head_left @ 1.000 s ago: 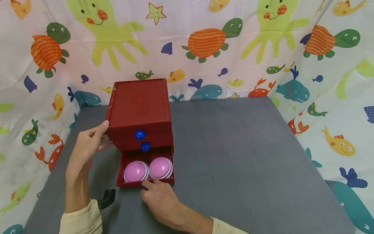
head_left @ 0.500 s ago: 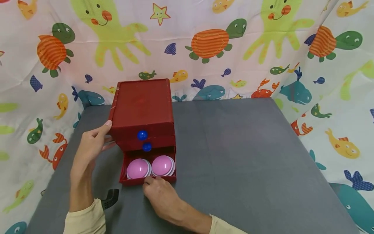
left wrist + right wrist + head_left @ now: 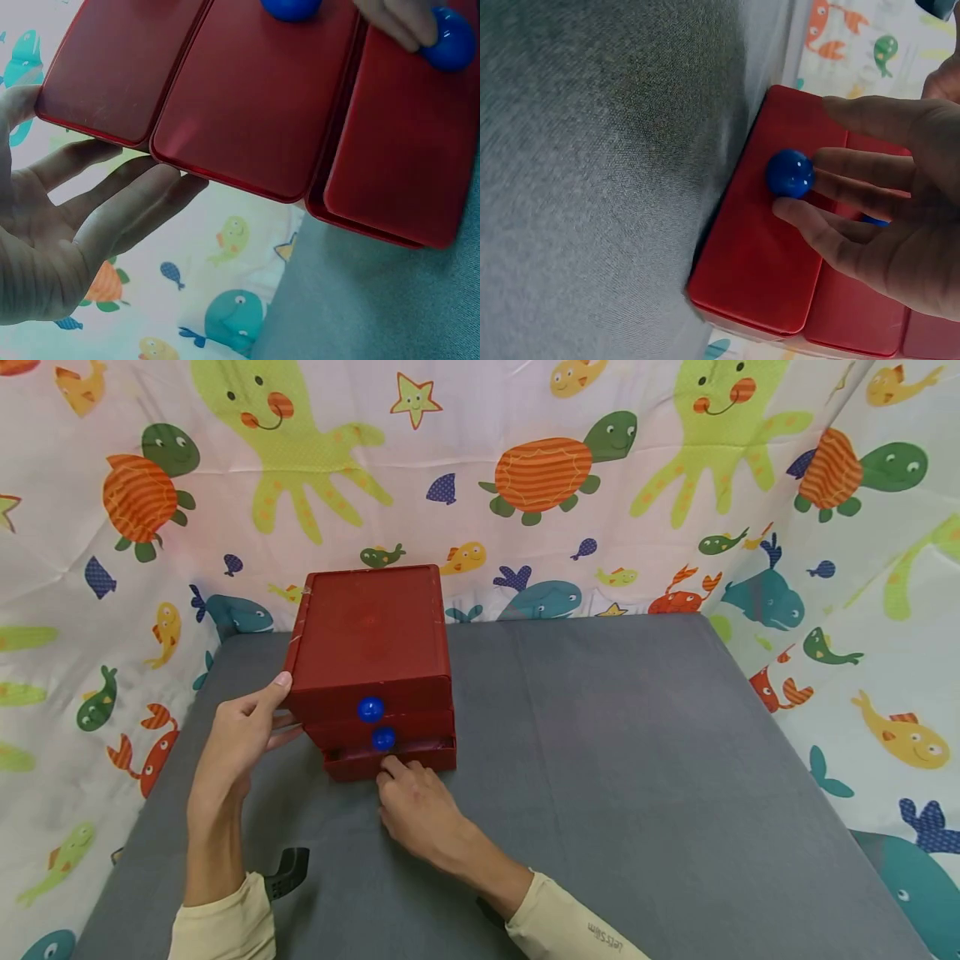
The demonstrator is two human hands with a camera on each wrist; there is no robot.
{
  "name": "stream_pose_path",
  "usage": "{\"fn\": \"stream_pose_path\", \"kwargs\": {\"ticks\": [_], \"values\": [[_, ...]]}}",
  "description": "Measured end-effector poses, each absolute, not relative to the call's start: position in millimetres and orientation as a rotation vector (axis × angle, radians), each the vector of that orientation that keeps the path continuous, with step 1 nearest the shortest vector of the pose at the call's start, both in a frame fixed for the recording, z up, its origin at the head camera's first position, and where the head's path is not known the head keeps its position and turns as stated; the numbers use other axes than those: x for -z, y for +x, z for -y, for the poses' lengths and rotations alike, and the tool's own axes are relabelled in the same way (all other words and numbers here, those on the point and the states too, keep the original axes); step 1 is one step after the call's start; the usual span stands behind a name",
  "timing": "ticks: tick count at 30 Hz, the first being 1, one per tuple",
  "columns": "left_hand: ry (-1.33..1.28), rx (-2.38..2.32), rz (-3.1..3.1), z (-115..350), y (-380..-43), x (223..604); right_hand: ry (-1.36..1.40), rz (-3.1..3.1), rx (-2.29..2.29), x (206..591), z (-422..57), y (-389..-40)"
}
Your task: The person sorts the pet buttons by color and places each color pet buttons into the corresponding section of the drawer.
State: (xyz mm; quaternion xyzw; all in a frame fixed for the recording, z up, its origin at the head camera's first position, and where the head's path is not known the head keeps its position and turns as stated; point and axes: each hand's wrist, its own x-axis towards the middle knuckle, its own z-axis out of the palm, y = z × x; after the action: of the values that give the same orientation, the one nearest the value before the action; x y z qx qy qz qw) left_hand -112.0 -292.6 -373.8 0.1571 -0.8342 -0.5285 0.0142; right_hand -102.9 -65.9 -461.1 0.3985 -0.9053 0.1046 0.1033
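Observation:
A red chest of drawers (image 3: 371, 631) with blue ball knobs stands at the left of the table. My left hand (image 3: 238, 745) lies along its left side, thumb at the top front corner and the other fingers extended against the side wall. At the front, my right hand (image 3: 418, 806) is at the bottom drawer (image 3: 352, 767), which sticks out a little beyond the drawers above. In the right wrist view, my extended fingertips touch that drawer's blue knob (image 3: 790, 173). The two pink domed things seen earlier inside the drawer are now hidden.
The chest stands on a grey cloth-covered table (image 3: 615, 760). A curtain printed with sea animals (image 3: 540, 472) hangs behind and along both sides. Blue knobs (image 3: 371, 709) mark the upper two drawers. A black strap piece (image 3: 288, 873) juts from my left wrist.
My right hand has moved away from me, and the bottom drawer has slid most of the way into the chest, covering the pink domed things. My left hand has stayed at the chest's side.

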Motion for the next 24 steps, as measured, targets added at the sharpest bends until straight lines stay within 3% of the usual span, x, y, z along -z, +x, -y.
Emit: {"fn": "stream_pose_path", "kwargs": {"ticks": [16,24], "values": [[0.467,1.629,2.573,296,-116,377,1.240,2.844,-0.384,460,65,-121],[0.504,1.592,2.533,292,-112,385,1.254,2.908,-0.529,445,27,-127]]}}
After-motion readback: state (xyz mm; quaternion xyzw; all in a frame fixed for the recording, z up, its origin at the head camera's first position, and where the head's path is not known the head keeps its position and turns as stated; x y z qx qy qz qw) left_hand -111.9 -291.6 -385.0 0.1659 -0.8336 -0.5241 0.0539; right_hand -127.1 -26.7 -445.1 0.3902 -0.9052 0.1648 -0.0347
